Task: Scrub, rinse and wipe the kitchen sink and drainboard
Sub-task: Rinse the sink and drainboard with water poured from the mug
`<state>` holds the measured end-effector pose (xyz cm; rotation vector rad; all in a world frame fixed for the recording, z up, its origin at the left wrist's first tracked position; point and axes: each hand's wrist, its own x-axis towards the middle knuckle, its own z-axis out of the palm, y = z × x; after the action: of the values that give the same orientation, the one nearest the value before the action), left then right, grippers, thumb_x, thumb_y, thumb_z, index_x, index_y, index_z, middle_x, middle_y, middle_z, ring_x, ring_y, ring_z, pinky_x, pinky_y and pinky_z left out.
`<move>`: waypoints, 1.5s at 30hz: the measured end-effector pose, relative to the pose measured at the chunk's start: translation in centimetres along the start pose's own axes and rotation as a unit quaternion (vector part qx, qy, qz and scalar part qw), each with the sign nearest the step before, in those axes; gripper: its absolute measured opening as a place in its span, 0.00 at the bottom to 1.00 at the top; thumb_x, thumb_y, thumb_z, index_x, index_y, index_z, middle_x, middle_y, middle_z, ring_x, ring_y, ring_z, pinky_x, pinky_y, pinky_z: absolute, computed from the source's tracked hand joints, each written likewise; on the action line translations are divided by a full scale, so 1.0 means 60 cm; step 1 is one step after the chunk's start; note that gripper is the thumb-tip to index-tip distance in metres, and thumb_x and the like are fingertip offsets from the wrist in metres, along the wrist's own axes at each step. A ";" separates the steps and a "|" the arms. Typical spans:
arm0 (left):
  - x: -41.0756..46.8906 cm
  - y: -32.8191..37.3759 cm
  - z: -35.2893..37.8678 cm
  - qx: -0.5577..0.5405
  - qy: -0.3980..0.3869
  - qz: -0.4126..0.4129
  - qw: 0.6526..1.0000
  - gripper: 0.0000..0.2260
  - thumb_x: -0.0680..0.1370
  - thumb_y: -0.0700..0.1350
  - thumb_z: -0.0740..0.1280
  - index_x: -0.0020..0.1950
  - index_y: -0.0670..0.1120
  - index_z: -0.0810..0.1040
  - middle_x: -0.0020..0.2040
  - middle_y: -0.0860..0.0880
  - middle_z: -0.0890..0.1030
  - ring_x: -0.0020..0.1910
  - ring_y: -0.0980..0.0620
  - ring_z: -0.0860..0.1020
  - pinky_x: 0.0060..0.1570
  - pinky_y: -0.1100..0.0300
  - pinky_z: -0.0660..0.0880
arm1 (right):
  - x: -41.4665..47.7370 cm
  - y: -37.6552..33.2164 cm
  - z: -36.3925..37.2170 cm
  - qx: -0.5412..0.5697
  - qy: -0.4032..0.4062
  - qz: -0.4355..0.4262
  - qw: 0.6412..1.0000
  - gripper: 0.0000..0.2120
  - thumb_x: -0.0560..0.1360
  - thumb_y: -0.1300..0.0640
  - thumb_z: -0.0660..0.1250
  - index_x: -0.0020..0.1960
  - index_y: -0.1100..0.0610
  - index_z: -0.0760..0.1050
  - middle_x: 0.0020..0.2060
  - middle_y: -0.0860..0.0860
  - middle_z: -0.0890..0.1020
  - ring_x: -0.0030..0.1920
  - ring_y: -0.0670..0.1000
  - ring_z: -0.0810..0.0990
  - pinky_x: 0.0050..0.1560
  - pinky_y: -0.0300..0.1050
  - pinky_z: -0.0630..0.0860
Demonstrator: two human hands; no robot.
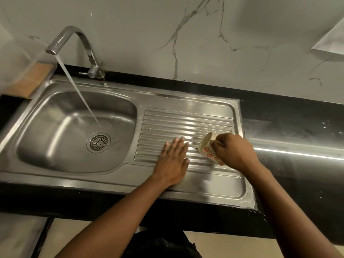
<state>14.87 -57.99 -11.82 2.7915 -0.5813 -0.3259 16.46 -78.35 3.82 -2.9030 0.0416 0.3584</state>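
The right grip (pixel 234 151) is grasping a floral cup (pixel 208 148), tipping it over the ribbed drainboard (pixel 186 123) beside the sink (pixel 55 112). The left grip (pixel 174 162), released and flat, is pressing on the ribs. Pouring slowly while sweeping sinkward probably rinses best.

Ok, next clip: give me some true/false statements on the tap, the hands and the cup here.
1. The tap is running into the sink basin. True.
2. The left hand grips a sponge. False: it lies flat, fingers straight, on the drainboard.
3. The right hand holds a flowered cup. True.
4. The cup stands upright in the basin. False: it is tipped over the drainboard.
5. A plug covers the drain. False: the drain strainer is uncovered.
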 end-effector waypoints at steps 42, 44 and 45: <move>-0.250 -0.548 -0.389 -0.232 0.166 -0.192 0.939 0.11 0.85 0.55 0.60 0.56 0.55 0.81 0.48 0.57 0.84 0.46 0.56 0.81 0.46 0.54 0.78 | 0.166 -0.688 0.144 0.588 -0.091 0.016 0.804 0.13 0.86 0.58 0.58 0.61 0.61 0.79 0.50 0.62 0.86 0.48 0.58 0.86 0.51 0.50 0.84; -0.248 -0.559 -0.401 -0.236 0.170 -0.187 0.938 0.11 0.84 0.55 0.60 0.54 0.56 0.81 0.47 0.57 0.83 0.44 0.59 0.80 0.46 0.53 0.79 | 0.178 -0.706 0.143 0.598 -0.078 0.019 0.798 0.13 0.87 0.57 0.57 0.63 0.61 0.78 0.50 0.62 0.86 0.48 0.58 0.85 0.50 0.48 0.84; -0.247 -0.563 -0.407 -0.238 0.172 -0.184 0.938 0.11 0.84 0.56 0.59 0.54 0.56 0.81 0.47 0.57 0.83 0.43 0.59 0.80 0.46 0.53 0.80 | 0.183 -0.713 0.144 0.601 -0.073 0.020 0.796 0.14 0.87 0.57 0.57 0.63 0.60 0.78 0.50 0.62 0.86 0.49 0.59 0.85 0.51 0.49 0.84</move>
<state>20.28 -16.73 3.12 2.3812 0.1000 -0.0312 27.39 -34.76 1.95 -1.5982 0.2172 0.3652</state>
